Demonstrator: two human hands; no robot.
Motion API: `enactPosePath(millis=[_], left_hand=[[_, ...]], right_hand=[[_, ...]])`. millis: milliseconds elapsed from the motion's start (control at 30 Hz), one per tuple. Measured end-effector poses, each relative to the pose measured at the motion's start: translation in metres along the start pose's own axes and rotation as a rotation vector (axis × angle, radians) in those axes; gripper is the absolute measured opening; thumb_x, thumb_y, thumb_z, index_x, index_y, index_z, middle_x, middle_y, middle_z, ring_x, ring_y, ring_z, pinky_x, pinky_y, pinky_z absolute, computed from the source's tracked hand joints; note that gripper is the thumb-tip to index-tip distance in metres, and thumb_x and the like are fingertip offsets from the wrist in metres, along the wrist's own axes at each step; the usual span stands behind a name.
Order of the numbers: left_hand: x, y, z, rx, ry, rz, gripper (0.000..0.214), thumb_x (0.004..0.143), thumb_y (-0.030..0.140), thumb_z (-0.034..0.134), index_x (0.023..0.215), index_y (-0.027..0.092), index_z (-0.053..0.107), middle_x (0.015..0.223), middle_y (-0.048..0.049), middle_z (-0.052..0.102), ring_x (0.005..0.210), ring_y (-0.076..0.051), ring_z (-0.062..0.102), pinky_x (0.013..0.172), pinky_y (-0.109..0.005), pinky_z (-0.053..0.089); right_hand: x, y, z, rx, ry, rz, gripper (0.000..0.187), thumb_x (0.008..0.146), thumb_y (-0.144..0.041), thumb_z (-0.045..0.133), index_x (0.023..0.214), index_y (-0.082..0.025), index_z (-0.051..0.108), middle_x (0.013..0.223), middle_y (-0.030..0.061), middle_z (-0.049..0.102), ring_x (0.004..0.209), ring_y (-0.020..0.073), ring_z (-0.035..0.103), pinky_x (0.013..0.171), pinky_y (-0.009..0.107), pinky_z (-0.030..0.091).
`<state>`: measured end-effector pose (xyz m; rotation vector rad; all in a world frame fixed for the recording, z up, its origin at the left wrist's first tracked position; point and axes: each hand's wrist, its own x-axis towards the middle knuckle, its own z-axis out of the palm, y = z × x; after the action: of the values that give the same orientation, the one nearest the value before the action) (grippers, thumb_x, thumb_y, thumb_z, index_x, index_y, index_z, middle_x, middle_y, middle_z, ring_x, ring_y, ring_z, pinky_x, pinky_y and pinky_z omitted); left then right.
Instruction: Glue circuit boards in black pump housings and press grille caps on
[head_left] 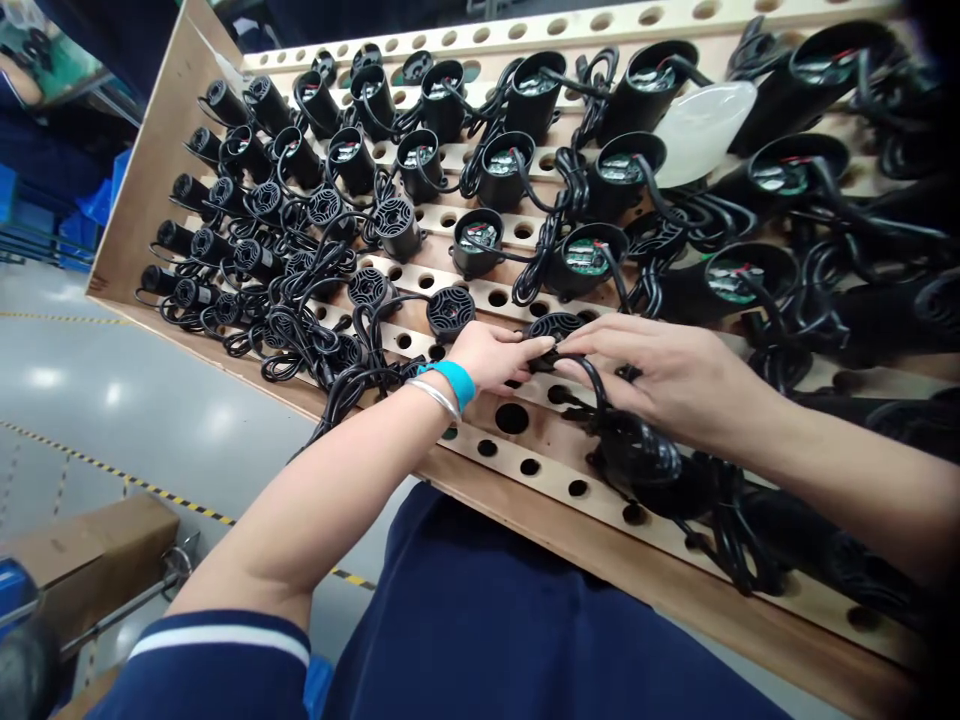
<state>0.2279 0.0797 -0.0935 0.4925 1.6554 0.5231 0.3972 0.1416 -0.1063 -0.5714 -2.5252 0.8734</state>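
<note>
My left hand and my right hand meet at a black round slotted cap, near the front edge of the wooden rack. Fingers of both hands pinch its near side, and my fingertips hide part of it. A black cable curves down from beneath my right fingers. Just left of my hands, another slotted cap sits on its cylinder. Behind them stands an uncapped black cylinder with a green circuit board and wires showing inside.
The wooden rack has rows of round holes and holds many black cylinders, some capped, some uncapped, with bundled cables. A whitish translucent piece lies among them at the back right. On the floor at left are a cardboard box and striped tape.
</note>
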Motion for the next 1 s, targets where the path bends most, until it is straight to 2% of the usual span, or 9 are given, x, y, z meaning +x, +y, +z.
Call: enactPosePath(millis=[100,200,300,367,467,567,633,800,1000], left_hand=[[0.002,-0.001,0.0,0.011,-0.004,0.013,0.034,0.083,0.043,0.069,0.091,0.011,0.068,0.09,-0.0101,0.071,0.086,-0.018,0.07,0.074,-0.032,0.06],[0.004,-0.004,0.001,0.02,0.007,0.026,0.035,0.082,0.045,0.07,0.088,0.01,0.069,0.086,-0.0099,0.071,0.085,-0.019,0.07,0.074,-0.035,0.06],[0.006,-0.007,0.0,0.011,0.011,0.031,0.03,0.084,0.041,0.068,0.089,0.011,0.07,0.085,-0.0089,0.071,0.082,-0.018,0.07,0.072,-0.034,0.06],[0.007,-0.007,0.0,-0.005,0.011,0.027,0.027,0.085,0.038,0.068,0.09,0.011,0.07,0.084,-0.0082,0.071,0.079,-0.017,0.07,0.071,-0.032,0.06],[0.005,-0.006,0.0,-0.03,0.014,0.02,0.025,0.084,0.036,0.069,0.091,0.011,0.071,0.084,-0.0077,0.071,0.076,-0.016,0.069,0.068,-0.03,0.059],[0.003,-0.004,0.001,-0.044,0.042,0.016,0.024,0.084,0.034,0.069,0.091,0.011,0.071,0.083,-0.0067,0.071,0.074,-0.014,0.068,0.065,-0.026,0.057],[0.002,-0.003,0.003,-0.04,0.076,0.014,0.027,0.085,0.037,0.067,0.087,0.011,0.071,0.079,-0.006,0.07,0.07,-0.014,0.067,0.063,-0.025,0.056],[0.007,-0.003,0.004,-0.038,0.119,0.026,0.035,0.087,0.043,0.062,0.075,0.011,0.069,0.067,-0.004,0.066,0.063,-0.013,0.064,0.059,-0.024,0.054],[0.01,-0.006,0.004,-0.056,0.132,0.05,0.037,0.085,0.045,0.065,0.073,0.011,0.068,0.063,-0.0033,0.064,0.061,-0.011,0.063,0.059,-0.023,0.054]], right_hand=[[-0.003,-0.005,0.002,-0.021,0.018,-0.04,0.024,0.093,-0.033,0.05,0.096,-0.018,0.067,0.091,0.0051,0.067,0.074,0.015,0.063,0.064,0.026,0.051],[-0.004,-0.008,0.0,-0.155,0.018,-0.18,0.021,0.092,-0.025,0.048,0.099,-0.017,0.066,0.094,0.0059,0.068,0.078,0.0161,0.065,0.065,0.026,0.052],[-0.009,-0.005,-0.001,-0.346,0.04,-0.241,0.026,0.091,-0.021,0.048,0.111,-0.013,0.062,0.111,0.0112,0.067,0.093,0.0192,0.065,0.075,0.03,0.054],[-0.015,-0.001,0.003,-0.466,0.017,-0.217,0.034,0.092,-0.024,0.046,0.119,-0.009,0.059,0.126,0.0158,0.061,0.109,0.0243,0.061,0.087,0.039,0.052],[-0.024,0.001,0.013,-0.59,-0.078,-0.161,0.039,0.092,-0.019,0.039,0.124,-0.006,0.058,0.14,0.018,0.049,0.128,0.0286,0.049,0.1,0.051,0.041],[-0.027,-0.005,0.02,-0.661,-0.114,-0.108,0.044,0.088,-0.01,0.037,0.125,-0.002,0.057,0.144,0.0195,0.043,0.132,0.0295,0.044,0.107,0.058,0.032],[-0.026,-0.011,0.022,-0.725,-0.131,-0.108,0.046,0.086,-0.008,0.035,0.125,0.001,0.058,0.143,0.0219,0.044,0.13,0.0307,0.045,0.106,0.061,0.031],[-0.021,-0.019,0.021,-0.807,-0.145,-0.083,0.048,0.085,-0.007,0.033,0.126,-0.001,0.057,0.143,0.0211,0.043,0.13,0.0293,0.045,0.102,0.059,0.037],[-0.022,-0.018,0.02,-0.674,-0.168,-0.052,0.052,0.083,-0.02,0.045,0.131,-0.002,0.054,0.146,0.0216,0.039,0.134,0.0315,0.041,0.101,0.055,0.041]])
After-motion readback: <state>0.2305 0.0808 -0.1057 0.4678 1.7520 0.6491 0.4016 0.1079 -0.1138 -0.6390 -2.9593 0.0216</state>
